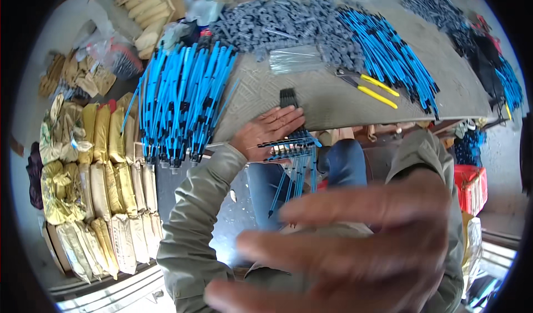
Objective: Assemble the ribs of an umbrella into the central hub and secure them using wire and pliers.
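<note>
At the table's near edge, my left hand [266, 131] lies with fingers stretched over a row of thin blue rods with black ends [297, 146], holding it. Black tips [288, 96] stick out beyond its fingers, and the rods' other ends hang down over my lap. Part of the row is hidden under the palm. My right hand [355, 241] is raised close to the camera, blurred by motion. Its fingers are spread, and nothing shows between them. Nearest to the left hand on the table is a bundle of thin clear or metallic strips [296, 59].
A thick stack of blue rods [186, 96] overhangs the table's left part. Grey small parts [283, 21] are heaped at the back, with more blue rods [388, 52] to their right. Yellow-handled pliers [372, 88] lie near the right edge. Filled sacks [105, 185] are stacked at left.
</note>
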`<state>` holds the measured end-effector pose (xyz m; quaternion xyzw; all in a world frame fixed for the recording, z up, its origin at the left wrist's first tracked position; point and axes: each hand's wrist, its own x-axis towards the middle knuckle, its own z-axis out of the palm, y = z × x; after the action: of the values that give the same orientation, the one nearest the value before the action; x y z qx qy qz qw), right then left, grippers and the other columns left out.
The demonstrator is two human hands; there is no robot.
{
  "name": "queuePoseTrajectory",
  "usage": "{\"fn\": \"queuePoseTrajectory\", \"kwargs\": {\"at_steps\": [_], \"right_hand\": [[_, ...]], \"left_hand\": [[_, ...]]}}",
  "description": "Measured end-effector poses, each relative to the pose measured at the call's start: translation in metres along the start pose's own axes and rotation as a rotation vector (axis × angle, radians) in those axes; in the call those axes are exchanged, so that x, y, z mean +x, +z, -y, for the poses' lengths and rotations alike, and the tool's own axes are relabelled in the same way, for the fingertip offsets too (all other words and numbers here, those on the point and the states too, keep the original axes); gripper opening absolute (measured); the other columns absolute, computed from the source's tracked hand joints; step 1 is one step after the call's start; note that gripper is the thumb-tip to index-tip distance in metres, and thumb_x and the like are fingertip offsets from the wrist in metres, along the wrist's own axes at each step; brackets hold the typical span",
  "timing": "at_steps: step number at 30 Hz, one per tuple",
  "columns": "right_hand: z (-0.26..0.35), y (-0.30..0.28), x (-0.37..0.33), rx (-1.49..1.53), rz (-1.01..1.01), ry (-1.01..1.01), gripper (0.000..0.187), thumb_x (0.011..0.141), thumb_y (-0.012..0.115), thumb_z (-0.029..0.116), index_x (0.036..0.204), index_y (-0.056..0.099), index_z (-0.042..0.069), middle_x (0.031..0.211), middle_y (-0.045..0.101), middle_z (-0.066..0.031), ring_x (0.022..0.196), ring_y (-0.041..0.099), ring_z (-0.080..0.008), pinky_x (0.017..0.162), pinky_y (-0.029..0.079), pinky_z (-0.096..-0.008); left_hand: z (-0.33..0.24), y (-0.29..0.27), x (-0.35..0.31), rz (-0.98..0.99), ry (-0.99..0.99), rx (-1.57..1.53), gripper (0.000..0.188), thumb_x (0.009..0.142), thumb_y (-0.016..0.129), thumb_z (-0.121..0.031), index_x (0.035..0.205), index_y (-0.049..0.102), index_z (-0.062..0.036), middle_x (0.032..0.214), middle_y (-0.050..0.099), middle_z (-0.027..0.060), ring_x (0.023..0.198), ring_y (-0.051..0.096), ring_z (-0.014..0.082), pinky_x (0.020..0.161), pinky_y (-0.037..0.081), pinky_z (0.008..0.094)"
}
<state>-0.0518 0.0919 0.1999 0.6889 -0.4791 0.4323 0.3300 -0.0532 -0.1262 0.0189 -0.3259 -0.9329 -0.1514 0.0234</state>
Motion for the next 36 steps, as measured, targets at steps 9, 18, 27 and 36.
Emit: {"fn": "queuePoseTrajectory", "kwargs": {"at_steps": [9,18,27,36], "right_hand": [[-0.134,0.01,-0.035,0.229,0.081,0.596,0.021,0.092,0.045,0.008,0.108,0.057,0.001,0.097,0.061,-0.0055,0.071,0.057,-0.0091,0.062,0.048,-0.0219],[-0.267,0.102,-0.149,-0.478,0.882,0.744,0.017,0.071,0.058,0.018,0.082,0.065,0.006,0.086,0.064,-0.0146,0.08,0.064,-0.0319,0.063,0.052,-0.0433],[-0.259,0.087,-0.144,-0.514,0.714,0.617,0.013,0.076,0.052,0.011,0.084,0.061,0.007,0.083,0.06,-0.0117,0.073,0.063,-0.03,0.058,0.05,-0.0428],[-0.172,0.062,-0.152,-0.261,0.425,0.484,0.014,0.076,0.056,0.007,0.088,0.061,0.012,0.086,0.059,-0.0063,0.069,0.06,-0.0279,0.053,0.048,-0.0367]], "left_hand": [[-0.002,-0.003,-0.003,-0.012,-0.038,0.062,0.078,0.078,0.049,-0.05,0.138,0.027,-0.0056,0.145,0.025,0.0115,0.133,0.025,0.0265,0.109,0.018,0.04],[-0.005,-0.005,-0.003,0.012,0.009,0.117,0.083,0.075,0.057,-0.055,0.135,0.032,-0.0041,0.141,0.031,0.0136,0.131,0.029,0.0286,0.107,0.022,0.0402],[-0.006,-0.011,0.002,-0.015,-0.007,0.107,0.078,0.078,0.056,-0.052,0.135,0.033,-0.004,0.14,0.032,0.0142,0.13,0.031,0.0283,0.107,0.022,0.0397],[-0.006,-0.004,-0.004,-0.015,-0.013,0.094,0.081,0.078,0.054,-0.056,0.135,0.032,-0.0031,0.141,0.031,0.0148,0.131,0.029,0.0287,0.108,0.021,0.0386]]}}
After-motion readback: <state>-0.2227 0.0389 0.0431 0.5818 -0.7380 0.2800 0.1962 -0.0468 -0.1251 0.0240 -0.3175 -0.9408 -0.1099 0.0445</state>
